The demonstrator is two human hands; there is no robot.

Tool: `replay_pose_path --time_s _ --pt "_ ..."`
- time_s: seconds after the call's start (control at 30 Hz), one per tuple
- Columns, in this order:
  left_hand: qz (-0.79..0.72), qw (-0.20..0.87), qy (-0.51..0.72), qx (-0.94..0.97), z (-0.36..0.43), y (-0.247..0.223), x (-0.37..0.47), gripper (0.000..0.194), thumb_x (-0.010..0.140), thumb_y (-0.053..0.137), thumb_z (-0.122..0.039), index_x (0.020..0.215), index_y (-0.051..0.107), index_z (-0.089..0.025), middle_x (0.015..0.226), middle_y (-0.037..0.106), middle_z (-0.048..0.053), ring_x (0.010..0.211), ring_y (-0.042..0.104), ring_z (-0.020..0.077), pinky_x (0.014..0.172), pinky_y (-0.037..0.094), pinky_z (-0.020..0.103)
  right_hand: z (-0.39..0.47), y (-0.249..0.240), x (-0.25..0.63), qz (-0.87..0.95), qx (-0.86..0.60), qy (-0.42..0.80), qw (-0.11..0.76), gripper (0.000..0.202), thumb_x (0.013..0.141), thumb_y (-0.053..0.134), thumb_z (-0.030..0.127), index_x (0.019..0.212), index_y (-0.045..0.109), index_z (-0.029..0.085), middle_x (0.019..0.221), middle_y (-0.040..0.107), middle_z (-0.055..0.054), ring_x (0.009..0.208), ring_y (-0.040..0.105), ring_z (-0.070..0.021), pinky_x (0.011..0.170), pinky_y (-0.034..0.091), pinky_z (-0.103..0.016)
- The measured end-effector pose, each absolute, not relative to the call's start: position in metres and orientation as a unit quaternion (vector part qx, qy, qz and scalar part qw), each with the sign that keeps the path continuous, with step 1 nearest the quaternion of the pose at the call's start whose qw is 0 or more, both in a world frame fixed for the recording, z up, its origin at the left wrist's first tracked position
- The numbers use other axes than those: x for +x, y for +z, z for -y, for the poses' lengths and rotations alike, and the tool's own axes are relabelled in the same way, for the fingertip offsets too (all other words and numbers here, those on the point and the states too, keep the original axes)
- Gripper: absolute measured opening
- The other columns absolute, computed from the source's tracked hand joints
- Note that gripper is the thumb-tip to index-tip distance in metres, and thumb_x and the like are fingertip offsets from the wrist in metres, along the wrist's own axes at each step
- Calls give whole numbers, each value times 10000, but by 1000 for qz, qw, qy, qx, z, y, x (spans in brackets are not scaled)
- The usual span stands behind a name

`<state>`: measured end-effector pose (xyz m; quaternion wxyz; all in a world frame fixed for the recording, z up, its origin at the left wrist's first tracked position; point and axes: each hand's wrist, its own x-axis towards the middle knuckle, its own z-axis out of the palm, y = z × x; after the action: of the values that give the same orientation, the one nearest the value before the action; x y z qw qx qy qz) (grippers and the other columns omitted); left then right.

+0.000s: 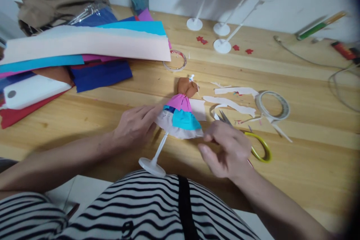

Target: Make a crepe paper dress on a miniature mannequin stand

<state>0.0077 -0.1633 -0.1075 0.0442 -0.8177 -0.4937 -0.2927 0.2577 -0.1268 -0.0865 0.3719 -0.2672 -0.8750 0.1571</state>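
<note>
A miniature paper dress (184, 120) with a brown top, pink waist and a skirt of blue and pale layers leans away from me on a white stand (153, 165). My left hand (135, 125) is at the skirt's left edge, its fingertips pinching the paper and partly hidden there. Close to the hem on the right is my right hand (229, 146), thumb and forefinger apart, other fingers curled, with nothing visible between them. Yellow-handled scissors (263, 150) lie partly under the right hand. Pale paper strips (230, 105) and small scraps lie beyond it.
A roll of tape (272, 105) lies to the right. Stacked coloured crepe paper (92, 43) and a white phone-like object (33, 92) fill the left. Farther back are a clear ring (174, 61), small red flowers (235, 47), several white stands (222, 46) and a cable (303, 60).
</note>
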Motion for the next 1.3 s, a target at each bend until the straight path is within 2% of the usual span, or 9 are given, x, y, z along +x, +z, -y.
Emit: replay_pose_path --time_s 0.1,0.23,0.3,0.53,0.7,0.8,0.93,1.13,1.3 --pt "500 32 -278 -819 163 -102 6 495 833 505 -103 1317 512 -202 977 767 62 779 721 181 673 580 291 121 -79 265 885 -293 151 330 113 830 546 150 841 464 226 670 483 -6 570 484 -160 496 379 -292" --pt "521 3 -232 -821 162 -98 5 622 778 517 -89 1379 474 -243 1128 737 73 931 711 214 744 584 324 119 -77 269 923 -314 105 197 168 849 584 287 955 494 192 849 597 -112 715 583 -232 562 460 -343" --pt "526 -1 -217 -822 162 -98 4 626 776 525 -96 1386 470 -223 1177 716 94 996 696 234 793 586 348 121 -80 268 926 -325 76 175 180 870 591 301 977 499 190 895 615 -127 744 594 -240 579 466 -343" --pt "483 3 -260 -836 164 -98 8 631 802 541 -112 1416 437 -217 1370 592 147 1256 575 288 986 541 459 123 -94 265 907 -343 77 233 123 848 533 170 962 502 204 854 586 -64 704 570 -210 539 409 -300" --pt "386 50 -292 -874 158 -96 22 437 868 588 -149 1292 530 -240 1445 548 118 1414 431 281 1120 433 502 124 -93 264 896 -327 102 283 143 869 545 98 879 487 228 812 589 -45 715 598 -194 564 445 -293" --pt "366 50 -295 -881 147 -91 29 263 905 557 -140 1153 591 -221 1363 621 107 1361 493 266 1109 443 507 126 -91 263 888 -315 123 310 160 877 557 87 862 498 235 791 587 -35 718 607 -187 581 468 -293" --pt "353 35 -346 -869 132 -83 36 101 891 566 -112 931 620 -187 1155 720 116 1208 604 262 996 544 456 127 -90 261 875 -316 161 330 159 890 578 98 855 508 236 799 584 -36 715 602 -173 589 485 -287" --pt "400 -40 -386 -830 126 -81 44 134 864 573 -84 820 650 -185 1035 751 67 1059 668 202 974 566 416 125 -90 261 868 -309 184 342 169 875 606 81 860 526 229 815 582 -38 712 592 -161 590 490 -276" --pt "397 -39 -392 -829 128 -88 45 127 856 583 -78 822 651 -179 1053 745 78 1056 672 195 1008 549 417 125 -93 258 880 -300 81 360 185 842 628 84 962 564 209 884 603 -76 787 590 -200 641 507 -315"
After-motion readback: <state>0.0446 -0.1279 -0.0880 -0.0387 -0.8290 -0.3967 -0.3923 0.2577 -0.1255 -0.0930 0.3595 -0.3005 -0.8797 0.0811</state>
